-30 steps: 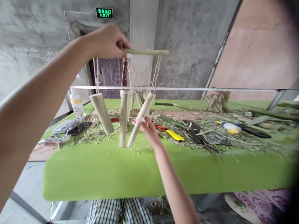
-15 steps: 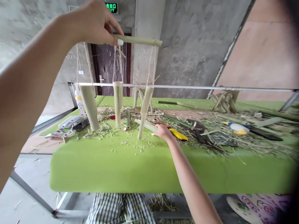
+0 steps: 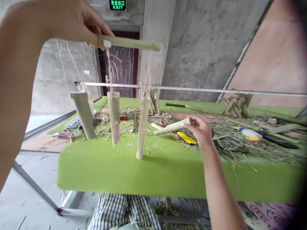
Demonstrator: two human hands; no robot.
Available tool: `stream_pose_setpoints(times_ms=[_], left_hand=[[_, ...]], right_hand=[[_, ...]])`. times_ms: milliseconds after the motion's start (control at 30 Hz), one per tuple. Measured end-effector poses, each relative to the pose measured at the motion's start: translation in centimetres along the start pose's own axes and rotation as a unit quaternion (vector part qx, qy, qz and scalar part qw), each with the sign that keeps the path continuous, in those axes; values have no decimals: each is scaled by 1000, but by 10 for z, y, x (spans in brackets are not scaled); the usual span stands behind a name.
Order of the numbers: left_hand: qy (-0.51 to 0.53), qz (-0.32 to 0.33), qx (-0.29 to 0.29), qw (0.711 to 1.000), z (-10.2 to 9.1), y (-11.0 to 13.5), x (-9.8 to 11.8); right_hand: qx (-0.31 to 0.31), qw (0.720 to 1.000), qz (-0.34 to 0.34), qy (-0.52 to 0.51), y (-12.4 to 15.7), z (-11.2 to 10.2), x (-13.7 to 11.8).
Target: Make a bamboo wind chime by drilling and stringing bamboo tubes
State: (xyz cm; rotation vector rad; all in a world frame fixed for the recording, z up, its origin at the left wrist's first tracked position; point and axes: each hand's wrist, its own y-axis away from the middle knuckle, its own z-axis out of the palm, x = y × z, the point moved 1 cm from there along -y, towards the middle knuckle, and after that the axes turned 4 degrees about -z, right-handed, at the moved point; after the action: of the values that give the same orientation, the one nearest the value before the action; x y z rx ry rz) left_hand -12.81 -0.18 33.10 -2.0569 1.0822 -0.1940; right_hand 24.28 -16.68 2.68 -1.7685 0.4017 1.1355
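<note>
Clamped on a bamboo crossbar (image 3: pixel 130 43), the left hand (image 3: pixel 76 24) is raised high while the right hand (image 3: pixel 199 129) pinches a bamboo stick (image 3: pixel 171 127).

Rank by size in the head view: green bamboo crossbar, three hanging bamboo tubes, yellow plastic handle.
Green bamboo crossbar, though nearest the camera; wide green left tube; pale middle tube and pale right tube look alike; yellow plastic handle smallest.
</note>
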Motion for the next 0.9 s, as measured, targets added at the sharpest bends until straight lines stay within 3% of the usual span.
stream_pose_setpoints(times_ms=[133, 233, 400, 533, 667, 800, 900], left_hand=[[14, -14, -50, 999, 16, 7, 11], [24, -19, -106, 994, 47, -1, 21], [15, -45, -205, 978, 135, -25, 13], [37, -102, -235, 966, 211, -31, -6], [110, -154, -243, 951, 270, -21, -11], [185, -190, -228, 937, 300, -22, 0], [209, -189, -184, 942, 296, -40, 6]], right_hand=[[35, 987, 25, -155, 14, -22, -2], [80, 966, 36, -245, 19, -27, 2], [125, 944, 118, -282, 15, -22, 20], [145, 918, 208, -306, 13, -16, 43], [153, 895, 262, -326, 13, -13, 65], [138, 905, 272, -297, 10, -16, 85], [87, 924, 246, -281, 10, -14, 96]])
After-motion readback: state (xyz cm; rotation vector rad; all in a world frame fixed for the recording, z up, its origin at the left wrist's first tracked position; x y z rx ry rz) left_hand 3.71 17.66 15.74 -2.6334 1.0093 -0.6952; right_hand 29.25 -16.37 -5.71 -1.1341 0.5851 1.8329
